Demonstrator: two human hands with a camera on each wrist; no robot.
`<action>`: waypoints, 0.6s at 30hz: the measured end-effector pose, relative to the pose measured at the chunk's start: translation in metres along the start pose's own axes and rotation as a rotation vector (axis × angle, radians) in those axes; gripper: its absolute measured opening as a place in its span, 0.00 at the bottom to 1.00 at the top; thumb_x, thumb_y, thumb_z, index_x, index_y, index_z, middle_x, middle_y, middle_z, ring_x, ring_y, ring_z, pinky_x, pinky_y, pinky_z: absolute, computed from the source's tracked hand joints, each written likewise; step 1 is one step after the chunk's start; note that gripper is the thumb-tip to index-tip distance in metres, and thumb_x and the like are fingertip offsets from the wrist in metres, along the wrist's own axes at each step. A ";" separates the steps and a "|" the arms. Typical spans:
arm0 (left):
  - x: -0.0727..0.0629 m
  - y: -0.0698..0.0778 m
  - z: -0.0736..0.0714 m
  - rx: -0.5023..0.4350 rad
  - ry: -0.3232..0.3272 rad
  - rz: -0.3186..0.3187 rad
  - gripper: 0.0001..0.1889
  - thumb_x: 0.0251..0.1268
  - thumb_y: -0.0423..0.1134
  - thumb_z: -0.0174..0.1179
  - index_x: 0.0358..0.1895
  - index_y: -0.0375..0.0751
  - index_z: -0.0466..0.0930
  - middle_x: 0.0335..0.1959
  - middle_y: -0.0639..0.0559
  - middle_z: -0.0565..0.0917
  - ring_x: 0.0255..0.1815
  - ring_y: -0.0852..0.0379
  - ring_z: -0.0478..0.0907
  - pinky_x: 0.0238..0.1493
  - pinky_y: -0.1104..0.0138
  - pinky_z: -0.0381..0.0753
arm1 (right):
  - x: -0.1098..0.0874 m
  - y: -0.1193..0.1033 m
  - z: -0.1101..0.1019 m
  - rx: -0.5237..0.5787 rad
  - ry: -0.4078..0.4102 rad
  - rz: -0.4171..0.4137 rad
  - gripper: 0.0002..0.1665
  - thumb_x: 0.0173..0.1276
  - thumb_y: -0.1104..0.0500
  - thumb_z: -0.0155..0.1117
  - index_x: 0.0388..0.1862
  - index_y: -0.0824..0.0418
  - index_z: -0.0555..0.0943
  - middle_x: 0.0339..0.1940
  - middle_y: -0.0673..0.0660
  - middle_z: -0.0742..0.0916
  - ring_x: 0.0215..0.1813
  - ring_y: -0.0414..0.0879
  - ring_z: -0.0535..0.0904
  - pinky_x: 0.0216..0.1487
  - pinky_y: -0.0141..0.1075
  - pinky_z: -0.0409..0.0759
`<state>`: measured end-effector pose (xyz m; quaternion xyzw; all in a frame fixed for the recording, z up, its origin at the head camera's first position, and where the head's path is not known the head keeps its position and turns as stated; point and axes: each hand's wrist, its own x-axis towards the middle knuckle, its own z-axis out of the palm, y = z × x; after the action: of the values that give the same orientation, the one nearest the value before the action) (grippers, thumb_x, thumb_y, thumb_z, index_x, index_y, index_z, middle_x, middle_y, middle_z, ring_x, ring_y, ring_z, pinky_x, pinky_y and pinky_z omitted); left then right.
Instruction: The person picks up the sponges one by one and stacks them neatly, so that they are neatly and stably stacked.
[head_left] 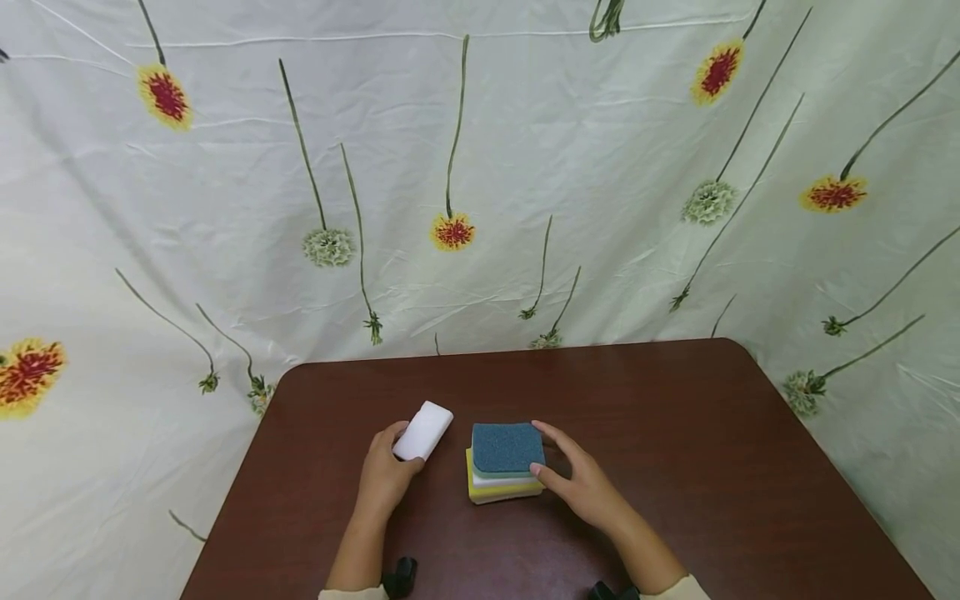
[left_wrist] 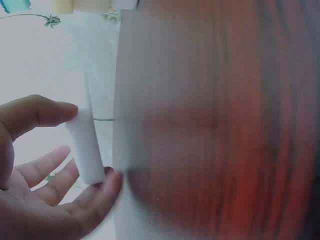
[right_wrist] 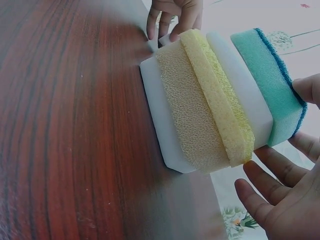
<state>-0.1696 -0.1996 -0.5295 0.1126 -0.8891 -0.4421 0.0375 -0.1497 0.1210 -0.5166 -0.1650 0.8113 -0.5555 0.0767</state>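
My left hand (head_left: 384, 475) pinches a white block-shaped sponge (head_left: 423, 431) between thumb and fingers, left of a stack of sponges. In the left wrist view that white sponge (left_wrist: 86, 145) appears edge-on. My right hand (head_left: 588, 487) grips the right end of a teal scrub sponge (head_left: 507, 448) with a dark blue scouring face, on top of the stack. From the right wrist, a white block (right_wrist: 242, 80) shows under it, then a yellow sponge (right_wrist: 220, 100), a beige porous sponge (right_wrist: 187, 105) and another white block (right_wrist: 162, 115) at the bottom. A wedge-shaped gap shows beneath the teal sponge.
The stack stands on a dark reddish-brown table (head_left: 675, 433) with rounded back corners. Behind it hangs a white cloth (head_left: 525, 125) printed with flowers. A black strap piece (head_left: 401, 575) sits at the left wrist.
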 end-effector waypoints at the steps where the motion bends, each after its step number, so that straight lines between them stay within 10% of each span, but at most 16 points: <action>1: 0.000 0.000 0.000 -0.026 0.001 -0.003 0.36 0.52 0.29 0.69 0.70 0.35 0.70 0.67 0.34 0.73 0.63 0.37 0.75 0.62 0.47 0.74 | 0.000 0.000 0.000 -0.001 0.000 0.002 0.37 0.71 0.42 0.66 0.76 0.27 0.62 0.80 0.45 0.66 0.80 0.55 0.62 0.73 0.65 0.62; 18: -0.007 0.015 -0.008 -0.460 -0.006 -0.080 0.36 0.60 0.27 0.65 0.73 0.41 0.65 0.73 0.39 0.70 0.63 0.37 0.77 0.51 0.68 0.80 | 0.000 -0.002 0.000 -0.020 0.011 0.002 0.37 0.71 0.43 0.66 0.75 0.27 0.63 0.79 0.45 0.68 0.80 0.54 0.63 0.74 0.64 0.62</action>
<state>-0.1638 -0.1953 -0.5129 0.1346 -0.7598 -0.6347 0.0420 -0.1496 0.1204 -0.5146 -0.1618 0.8175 -0.5481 0.0710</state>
